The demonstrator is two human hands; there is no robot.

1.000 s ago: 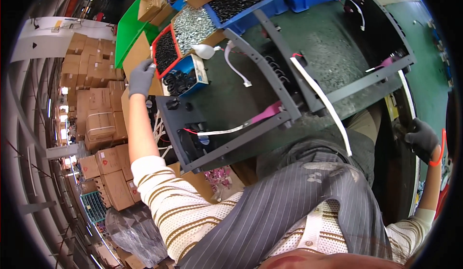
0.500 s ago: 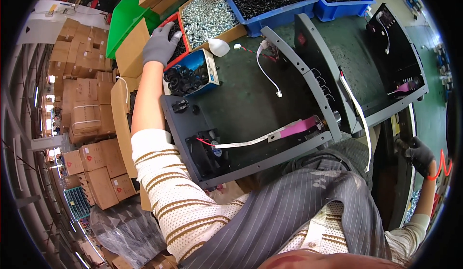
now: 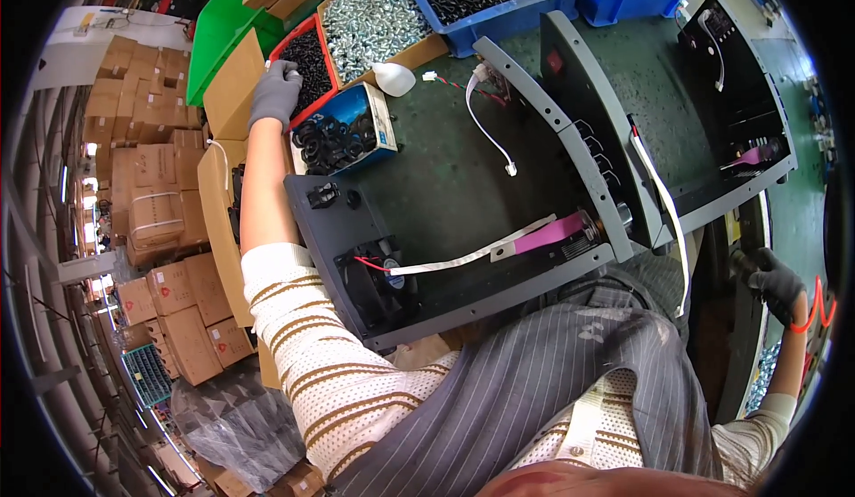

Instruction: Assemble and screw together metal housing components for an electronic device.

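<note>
As my head view shows, the grey metal housing (image 3: 481,300) has its fan (image 3: 372,285) seated at one end, but a white cable (image 3: 477,123) ends in a free plug (image 3: 510,169), so I judge it part-assembled, wiring left. It lies between my hands: my left hand (image 3: 275,94) has its fingers curled beside the red bin (image 3: 329,54) of black screws (image 3: 305,59); my right hand (image 3: 775,281), well apart, looks curled. I can't tell whether either holds anything.

Beyond the left edge of the counter (image 3: 637,69) I see stacked cardboard cartons (image 3: 156,190), a teal crate (image 3: 147,375) and a plastic-wrapped bundle (image 3: 236,430); at its far edge sits the rightmost blue bin (image 3: 639,4).
</note>
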